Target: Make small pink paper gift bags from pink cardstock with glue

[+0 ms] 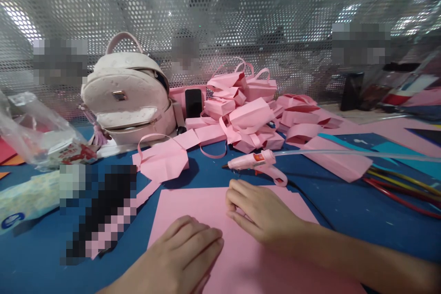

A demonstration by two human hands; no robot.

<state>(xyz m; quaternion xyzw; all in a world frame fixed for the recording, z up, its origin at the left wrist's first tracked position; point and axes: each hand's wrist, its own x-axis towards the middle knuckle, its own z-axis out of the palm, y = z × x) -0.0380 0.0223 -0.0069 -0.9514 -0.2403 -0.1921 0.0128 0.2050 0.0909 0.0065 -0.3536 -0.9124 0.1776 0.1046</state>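
Pink sheet (213, 220) lies flat on the blue tabletop (361, 211) at lower centre of the frame, its long axis running from bottom edge toward frame centre. Left hand (188, 250) rests palm-down on the sheet's lower left part, fingers extended, grip open, holding nothing. Right hand (260, 213) rests on the upper right part, fingers curled at the top edge; whether they pinch the paper cannot be told. Glue gun (257, 165) lies just above the right hand, long axis left-right, nozzle pointing left. Folded boxes (248, 110) are heaped beyond.
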